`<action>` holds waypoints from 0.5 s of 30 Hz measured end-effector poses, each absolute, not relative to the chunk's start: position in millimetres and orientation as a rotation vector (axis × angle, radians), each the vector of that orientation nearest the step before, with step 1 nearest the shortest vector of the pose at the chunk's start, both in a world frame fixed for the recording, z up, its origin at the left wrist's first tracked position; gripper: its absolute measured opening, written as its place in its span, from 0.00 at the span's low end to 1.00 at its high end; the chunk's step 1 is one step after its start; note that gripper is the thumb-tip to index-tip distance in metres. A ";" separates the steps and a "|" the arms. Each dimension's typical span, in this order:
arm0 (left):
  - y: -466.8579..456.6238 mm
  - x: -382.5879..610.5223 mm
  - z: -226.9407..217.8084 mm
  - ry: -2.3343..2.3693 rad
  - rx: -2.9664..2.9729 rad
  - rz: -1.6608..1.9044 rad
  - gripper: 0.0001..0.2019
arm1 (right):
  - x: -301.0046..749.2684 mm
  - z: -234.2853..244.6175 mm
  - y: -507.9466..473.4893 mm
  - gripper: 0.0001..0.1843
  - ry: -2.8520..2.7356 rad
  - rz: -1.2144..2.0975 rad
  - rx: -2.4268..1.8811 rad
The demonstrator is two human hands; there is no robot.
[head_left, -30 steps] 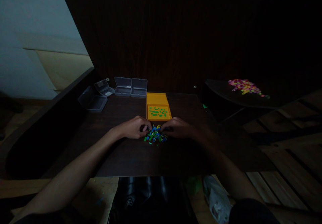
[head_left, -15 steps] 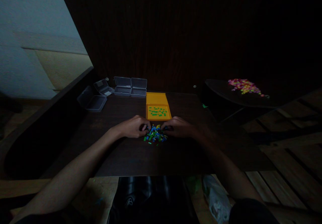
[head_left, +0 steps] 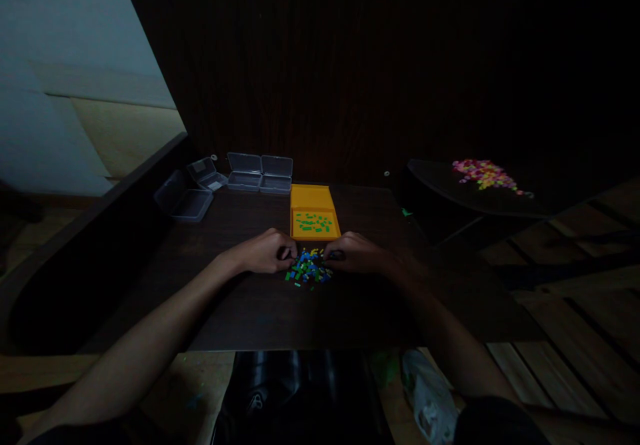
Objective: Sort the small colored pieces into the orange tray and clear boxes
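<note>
A small heap of green, blue and yellow bits (head_left: pixel 309 270) lies on the dark table (head_left: pixel 260 312). My left hand (head_left: pixel 265 252) rests at the heap's left edge with its fingers curled in. My right hand (head_left: pixel 353 253) rests at the right edge, fingers pinched together. What either hand holds is too small and dark to name. Just beyond the heap sits an orange tray (head_left: pixel 313 214) with several green bits in its near half.
Clear plastic boxes stand open at the back left: a double one (head_left: pixel 260 172), a small one (head_left: pixel 206 173) and a larger one (head_left: pixel 184 198). A pile of pink and yellow bits (head_left: pixel 483 172) lies on a dark surface to the right. A white bag (head_left: pixel 430 398) lies on the floor.
Both hands stay at the heap with only slight finger movement. The view has barely shifted.
</note>
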State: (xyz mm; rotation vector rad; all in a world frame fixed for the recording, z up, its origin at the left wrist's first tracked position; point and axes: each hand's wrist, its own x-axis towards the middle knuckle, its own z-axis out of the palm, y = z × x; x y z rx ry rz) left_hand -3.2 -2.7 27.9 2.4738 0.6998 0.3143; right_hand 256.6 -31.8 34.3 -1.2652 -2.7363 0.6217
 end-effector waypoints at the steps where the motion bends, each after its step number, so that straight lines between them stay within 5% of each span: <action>1: -2.5 -3.1 27.4 0.703 2.471 0.318 0.06 | 256.5 34.0 -31.7 0.08 -2.738 0.619 -1.259; 15: -4.7 0.5 27.2 0.658 2.417 0.351 0.07 | 273.2 38.8 -15.1 0.15 -2.324 0.766 -1.256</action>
